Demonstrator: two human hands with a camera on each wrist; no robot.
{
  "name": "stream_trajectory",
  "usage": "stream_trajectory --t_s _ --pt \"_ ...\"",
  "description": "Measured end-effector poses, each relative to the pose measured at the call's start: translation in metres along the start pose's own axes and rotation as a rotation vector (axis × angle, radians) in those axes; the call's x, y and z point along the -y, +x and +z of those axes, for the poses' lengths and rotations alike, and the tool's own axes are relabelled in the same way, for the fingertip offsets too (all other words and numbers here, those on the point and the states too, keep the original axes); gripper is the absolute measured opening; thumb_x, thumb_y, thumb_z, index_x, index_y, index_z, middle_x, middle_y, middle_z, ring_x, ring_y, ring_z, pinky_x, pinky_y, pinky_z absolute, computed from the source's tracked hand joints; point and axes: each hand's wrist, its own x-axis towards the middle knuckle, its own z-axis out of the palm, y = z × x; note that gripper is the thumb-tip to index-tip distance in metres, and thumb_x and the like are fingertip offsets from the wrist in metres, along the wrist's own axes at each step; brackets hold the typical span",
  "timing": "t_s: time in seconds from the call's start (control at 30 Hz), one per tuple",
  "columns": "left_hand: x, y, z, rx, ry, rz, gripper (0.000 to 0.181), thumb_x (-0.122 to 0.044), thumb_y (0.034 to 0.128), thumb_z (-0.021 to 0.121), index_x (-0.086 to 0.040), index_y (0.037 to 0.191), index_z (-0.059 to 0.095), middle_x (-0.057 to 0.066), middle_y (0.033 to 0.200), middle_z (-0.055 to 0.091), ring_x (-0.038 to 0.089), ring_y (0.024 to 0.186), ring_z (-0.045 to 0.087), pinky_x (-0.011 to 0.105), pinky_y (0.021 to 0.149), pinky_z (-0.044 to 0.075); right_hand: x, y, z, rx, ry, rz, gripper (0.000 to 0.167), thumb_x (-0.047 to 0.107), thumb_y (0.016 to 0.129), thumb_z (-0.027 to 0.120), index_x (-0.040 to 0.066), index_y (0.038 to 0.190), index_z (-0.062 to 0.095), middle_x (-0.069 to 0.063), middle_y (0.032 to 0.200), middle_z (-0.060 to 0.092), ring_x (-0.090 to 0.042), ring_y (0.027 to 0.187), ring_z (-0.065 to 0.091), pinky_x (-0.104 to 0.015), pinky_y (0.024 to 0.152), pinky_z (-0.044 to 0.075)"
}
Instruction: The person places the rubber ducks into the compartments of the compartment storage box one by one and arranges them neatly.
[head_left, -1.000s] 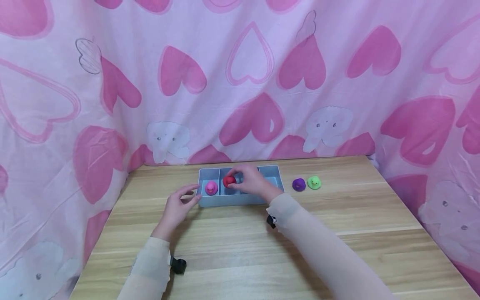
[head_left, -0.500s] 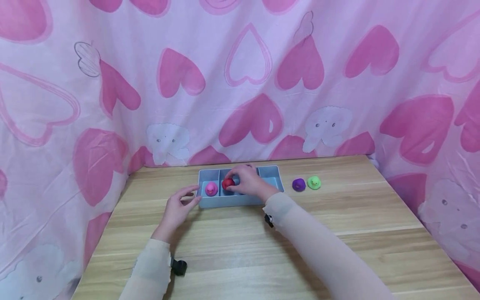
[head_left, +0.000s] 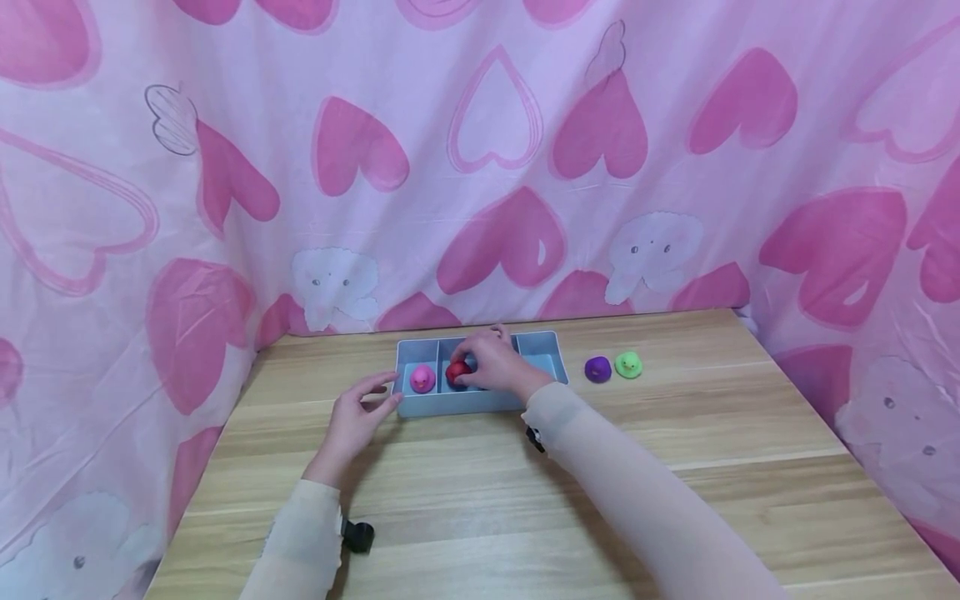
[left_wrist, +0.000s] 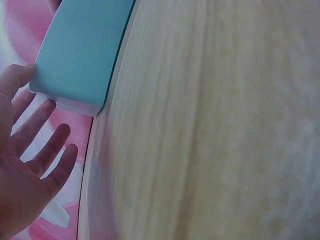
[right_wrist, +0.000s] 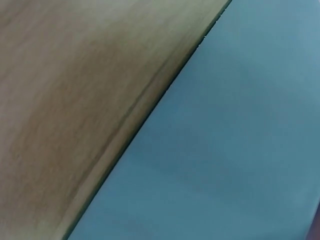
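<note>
A blue-grey divided box (head_left: 457,404) stands near the back of the table. In its left compartment sits a pink toy duck (head_left: 422,379). My right hand (head_left: 491,360) reaches over the box and pinches a red toy duck (head_left: 457,372), partly hidden by the fingers, inside the compartment just right of the pink one. At the box's left end, my left hand (head_left: 360,412) touches the corner with thumb and fingertips, fingers spread. The left wrist view shows that thumb at the end of the box (left_wrist: 82,55). Only the box's side wall (right_wrist: 215,135) fills most of the right wrist view.
To the right of the box, a purple toy duck (head_left: 597,369) and a green toy duck (head_left: 628,364) lie side by side on the wooden table (head_left: 465,500). A pink heart-patterned curtain (head_left: 420,233) hangs behind the table and on both sides.
My right hand has lowered the red toy duck slightly into the compartment. The left hand keeps its place at the box's left end.
</note>
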Motion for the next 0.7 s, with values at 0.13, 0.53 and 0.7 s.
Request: stream_trajectory --t_s 0.13,0.53,0.7 --pt "-0.0010 -0.0003 -0.0004 0.005 0.000 -0.009 0.044 -0.033 0.0983 0.072 -0.020 0.140 0.064 0.004 0.148 0.058 0.032 0.133 0.056 0.051 0.108 0.054 0.0010 0.0016 0.0015 0.013 -0.019 0.009 0.028 0.028 0.085 0.087 0.022 0.111 0.079 0.009 0.109 0.076 -0.016 0.117 0.059 -0.064 0.125 0.012" --pt "-0.0010 -0.0001 -0.0008 0.003 0.008 -0.006 0.046 -0.033 0.0985 0.072 -0.019 0.142 0.063 0.006 0.149 0.057 0.032 0.133 0.056 0.051 0.108 0.054 0.0077 0.0034 0.0000 0.043 -0.089 0.031 0.029 0.027 0.086 0.087 0.021 0.112 0.079 0.006 0.109 0.075 -0.018 0.117 0.058 -0.066 0.126 0.007" --pt "-0.0011 -0.0001 -0.0006 0.003 0.001 -0.005 0.045 -0.032 0.0984 0.072 -0.020 0.141 0.064 0.005 0.149 0.057 0.032 0.133 0.056 0.051 0.108 0.054 0.0100 0.0031 -0.0002 0.053 -0.098 0.041 0.032 0.028 0.085 0.087 0.020 0.114 0.078 0.005 0.109 0.074 -0.017 0.113 0.060 -0.066 0.126 0.008"
